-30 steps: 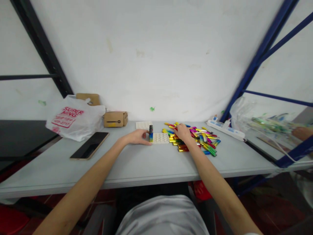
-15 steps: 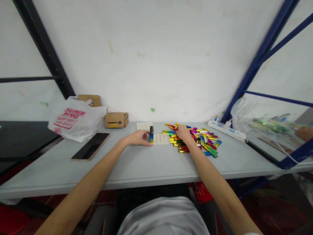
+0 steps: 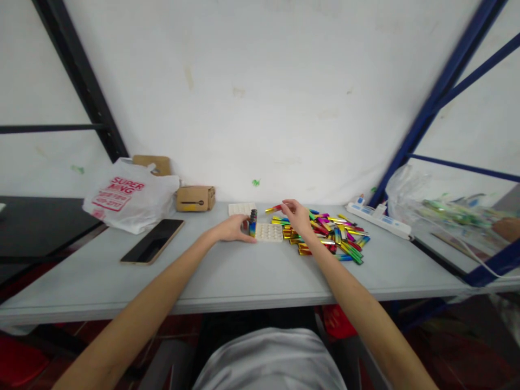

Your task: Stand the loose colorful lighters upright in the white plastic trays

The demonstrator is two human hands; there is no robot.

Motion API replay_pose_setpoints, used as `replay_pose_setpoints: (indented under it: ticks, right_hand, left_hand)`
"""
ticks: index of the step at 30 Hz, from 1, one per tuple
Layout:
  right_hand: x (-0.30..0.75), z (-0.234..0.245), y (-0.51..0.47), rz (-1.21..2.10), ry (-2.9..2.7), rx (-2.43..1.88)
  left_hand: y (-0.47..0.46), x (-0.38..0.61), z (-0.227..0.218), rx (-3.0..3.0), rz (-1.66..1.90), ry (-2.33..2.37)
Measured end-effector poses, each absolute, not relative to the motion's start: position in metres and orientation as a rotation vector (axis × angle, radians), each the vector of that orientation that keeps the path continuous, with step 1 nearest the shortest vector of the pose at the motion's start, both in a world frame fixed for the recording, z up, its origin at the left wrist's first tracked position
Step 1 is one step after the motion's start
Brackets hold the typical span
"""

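Note:
A white tray with rows of round holes (image 3: 269, 232) lies on the table before me. At its left end a row of shiny tubes with dark tops (image 3: 253, 223) stands upright. My left hand (image 3: 233, 228) is curled round that end, thumb at the near side and fingers at the back, partly hidden by the tubes. Between the fingertips of my right hand (image 3: 297, 218) is a slim red and gold metallic tube (image 3: 273, 209), raised and pointing left. Under and beside my right forearm spreads a loose pile of shiny coloured tubes (image 3: 345, 235).
Behind the tray lies another white tray (image 3: 241, 209). To the left are a phone (image 3: 152, 242), a small cardboard box (image 3: 195, 199) and a white plastic bag (image 3: 125, 197). A power strip (image 3: 379, 219) runs along the right, near a blue metal frame (image 3: 422, 122).
My right hand has come up out of the pile and moved slightly left, now with a red and gold tube in its fingertips. My left hand stays at the tray's left end.

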State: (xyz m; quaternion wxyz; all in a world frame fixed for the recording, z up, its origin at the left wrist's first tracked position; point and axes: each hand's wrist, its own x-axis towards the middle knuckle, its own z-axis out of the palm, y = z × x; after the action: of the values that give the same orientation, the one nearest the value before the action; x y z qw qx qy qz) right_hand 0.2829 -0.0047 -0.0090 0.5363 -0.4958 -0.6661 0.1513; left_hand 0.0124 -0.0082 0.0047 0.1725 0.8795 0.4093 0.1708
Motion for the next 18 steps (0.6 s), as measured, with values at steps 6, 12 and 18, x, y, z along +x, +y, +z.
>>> replay_pose_setpoints:
  ticks: [6, 12, 18]
  right_hand:
    - [0.26, -0.012, -0.013, 0.866, -1.378, -0.941]
    - [0.248, -0.006, -0.027, 1.241, -1.174, -0.758]
    - [0.242, 0.003, -0.041, 1.354, -1.327, -0.692]
  left_hand:
    - [-0.003, 0.002, 0.009, 2.408, 0.359, 1.07]
    - [-0.004, 0.0, 0.01, 2.398, 0.335, 1.059]
    - [-0.007, 0.003, 0.01, 2.383, 0.353, 1.05]
